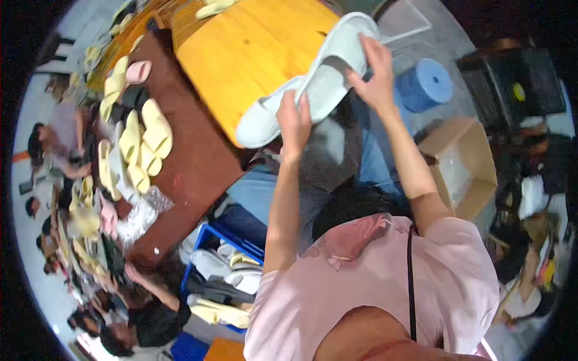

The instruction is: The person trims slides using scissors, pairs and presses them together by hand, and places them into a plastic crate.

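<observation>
A pair of pale grey-blue slippers is held up over the edge of a yellow wooden board. One slipper [322, 90] is tilted, showing its footbed and strap. The other slipper [256, 125] lies overlapped beside it, lower left. My left hand [294, 125] pinches the pair where the two meet, with thumb and fingers closed on the edges. My right hand [376, 75] grips the far side of the upper slipper, its fingers along the rim. Part of the lower slipper is hidden behind the upper one and my left hand.
The yellow board [241, 51] adjoins a brown table [186, 162] with several yellow slippers [156, 129] and a clear plastic bag [141, 219]. A blue crate [201, 234] of slippers stands below. At right are a blue twine spool [430, 84] and a cardboard box [481, 174]. Other people work at left.
</observation>
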The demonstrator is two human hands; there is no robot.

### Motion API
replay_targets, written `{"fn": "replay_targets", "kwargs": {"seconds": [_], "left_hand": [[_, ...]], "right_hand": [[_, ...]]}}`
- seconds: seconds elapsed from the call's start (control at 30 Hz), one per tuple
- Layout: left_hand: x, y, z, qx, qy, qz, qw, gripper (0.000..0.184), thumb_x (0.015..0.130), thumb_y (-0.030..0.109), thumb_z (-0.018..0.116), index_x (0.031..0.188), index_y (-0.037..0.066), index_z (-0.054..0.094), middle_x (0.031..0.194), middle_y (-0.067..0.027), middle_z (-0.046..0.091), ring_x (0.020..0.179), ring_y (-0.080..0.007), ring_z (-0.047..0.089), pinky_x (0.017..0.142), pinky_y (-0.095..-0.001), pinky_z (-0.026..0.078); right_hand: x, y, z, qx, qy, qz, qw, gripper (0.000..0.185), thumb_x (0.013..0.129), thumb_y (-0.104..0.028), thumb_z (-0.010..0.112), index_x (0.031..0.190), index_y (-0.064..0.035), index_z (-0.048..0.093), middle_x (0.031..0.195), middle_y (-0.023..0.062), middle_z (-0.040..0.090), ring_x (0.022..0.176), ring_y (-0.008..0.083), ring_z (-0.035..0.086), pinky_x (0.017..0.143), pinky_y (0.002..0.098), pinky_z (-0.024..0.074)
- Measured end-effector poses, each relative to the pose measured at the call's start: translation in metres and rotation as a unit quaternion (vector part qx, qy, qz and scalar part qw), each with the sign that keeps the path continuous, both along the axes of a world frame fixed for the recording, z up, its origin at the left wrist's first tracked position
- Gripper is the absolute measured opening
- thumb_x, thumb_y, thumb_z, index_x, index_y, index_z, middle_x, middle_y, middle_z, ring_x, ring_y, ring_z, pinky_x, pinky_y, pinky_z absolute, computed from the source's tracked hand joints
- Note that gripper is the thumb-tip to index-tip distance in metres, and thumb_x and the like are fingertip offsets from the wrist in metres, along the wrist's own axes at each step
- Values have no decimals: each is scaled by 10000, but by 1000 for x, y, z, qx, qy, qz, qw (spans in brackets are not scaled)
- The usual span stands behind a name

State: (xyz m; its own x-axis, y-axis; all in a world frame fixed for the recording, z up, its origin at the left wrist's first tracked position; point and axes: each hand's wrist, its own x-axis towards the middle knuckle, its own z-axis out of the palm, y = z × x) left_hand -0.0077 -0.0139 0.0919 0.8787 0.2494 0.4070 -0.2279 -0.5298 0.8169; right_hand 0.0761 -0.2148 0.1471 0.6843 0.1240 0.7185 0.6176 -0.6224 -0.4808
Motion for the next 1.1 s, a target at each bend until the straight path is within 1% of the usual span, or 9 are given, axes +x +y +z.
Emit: {"fn": "replay_targets", "kwargs": {"seconds": [0.03,0.17,0.23,0.27,0.47,0.5,0.63,0.7,1.1], "left_hand": [[-11,-7,3,-18,10,-6,1000,189,991,166,581,999,-23,577,878,-248,604,809,-474,570,719,-477,470],[-50,-23,-22,-160,93,-94,978,150,1002,140,546,964,-4,569,770,-136,553,707,-209,548,638,-373,444],[-61,-31,-30,-169,75,-104,977,164,1007,151,540,961,-3,570,771,-97,552,713,-161,527,628,-338,429],[-72,-34,-28,-278,121,-129,944,156,1003,144,548,953,-2,568,774,-44,536,732,-111,499,631,-309,416],[-89,-37,-10,-394,132,-153,896,110,999,121,564,979,14,580,828,3,525,789,-82,490,685,-263,423],[-87,-37,-10,-327,77,-153,929,104,998,126,571,991,23,584,828,13,519,790,-69,484,679,-252,419],[-91,-37,9,-317,127,-137,930,108,983,114,559,977,9,584,815,22,521,779,-59,484,659,-242,408],[-91,-43,14,-312,78,-130,938,102,963,97,554,955,3,593,802,21,520,752,-49,471,633,-237,395],[-118,-39,21,-367,60,-34,928,122,958,83,602,1056,9,600,882,16,568,794,-50,505,696,-227,434]], "right_hand": [[-2,-4,-2,-18,5,-6,1000,792,656,-259,770,1403,-103,560,1273,147,583,1166,360,533,1022,465,413],[-15,-17,-13,-61,50,-6,997,706,680,-288,751,1356,-136,618,1229,134,603,1165,346,531,1009,466,400],[-20,-21,-16,-62,81,11,995,676,691,-295,746,1341,-146,635,1226,131,612,1149,345,541,1015,462,391],[-22,-21,-14,-69,87,13,994,655,697,-296,741,1327,-146,646,1226,128,616,1148,343,543,1015,460,390],[-34,-17,3,-82,74,20,994,587,725,-212,706,1301,-111,658,1173,163,641,1106,357,577,998,437,440],[-35,-18,7,-81,73,20,994,581,730,-206,705,1301,-110,658,1175,167,642,1103,358,583,999,436,446],[-30,-23,11,-52,87,46,994,488,784,-137,692,1271,-108,681,1171,163,666,1106,335,607,989,404,462],[-32,-21,10,-43,83,42,995,475,792,-124,698,1267,-116,688,1171,157,668,1098,331,607,986,400,462],[-25,9,29,-30,-34,110,993,626,668,-222,758,1287,-166,678,1100,117,642,1047,319,582,932,438,455]]}}
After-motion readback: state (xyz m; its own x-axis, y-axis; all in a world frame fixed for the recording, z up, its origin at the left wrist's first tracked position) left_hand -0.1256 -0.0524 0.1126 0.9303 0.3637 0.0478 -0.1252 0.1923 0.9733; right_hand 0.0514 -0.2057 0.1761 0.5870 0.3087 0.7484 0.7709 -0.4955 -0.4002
